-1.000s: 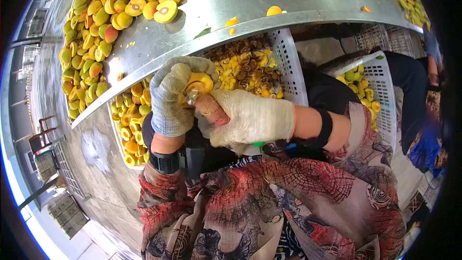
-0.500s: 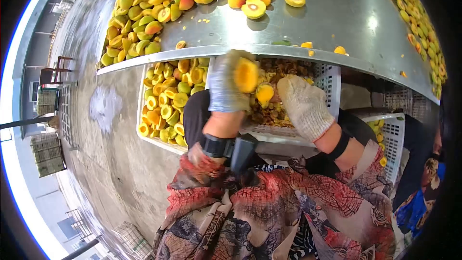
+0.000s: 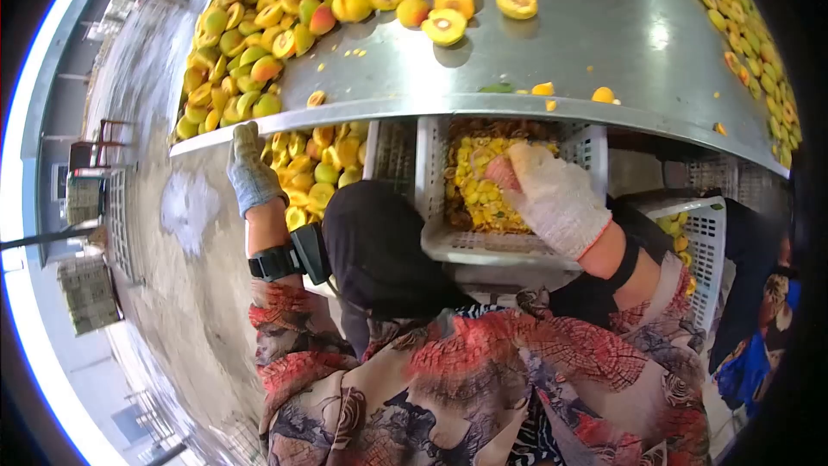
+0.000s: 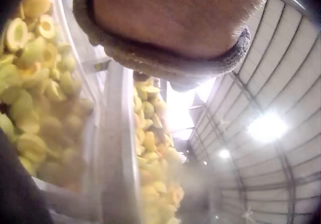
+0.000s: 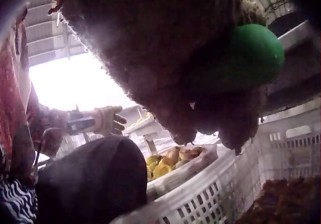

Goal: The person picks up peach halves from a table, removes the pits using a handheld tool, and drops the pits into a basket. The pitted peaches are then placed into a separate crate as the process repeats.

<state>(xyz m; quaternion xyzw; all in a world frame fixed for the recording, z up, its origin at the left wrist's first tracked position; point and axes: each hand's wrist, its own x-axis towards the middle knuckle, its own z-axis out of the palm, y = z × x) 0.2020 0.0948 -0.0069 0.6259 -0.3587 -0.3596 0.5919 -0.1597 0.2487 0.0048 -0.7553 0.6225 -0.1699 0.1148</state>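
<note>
My gloved left hand (image 3: 248, 171) is at the table's front edge, beside a crate of pitted, peach-like fruit halves (image 3: 323, 171). It holds nothing, and in the right wrist view its fingers (image 5: 118, 121) are spread. My right hand (image 3: 556, 194), in a whitish knitted glove, is above a white crate (image 3: 435, 207) of yellow scraps and brown pits (image 3: 487, 181). This hand grips a tool whose rounded green handle end (image 5: 258, 56) sticks out of the fist in the right wrist view. Its working end is hidden.
A metal table (image 3: 586, 43) spans the front, with a heap of halved fruit (image 3: 250, 52) on its left and another pile (image 3: 742, 43) far right. One more crate (image 3: 707, 242) stands at my right, near another person's leg (image 3: 749, 267). My dark-clothed knee (image 3: 379, 242) is between the crates.
My left hand has let go of a fruit half and moved left, over to the crate of halves. My right hand has drawn away from the fruit and stays over the scrap crate, still holding the tool.
</note>
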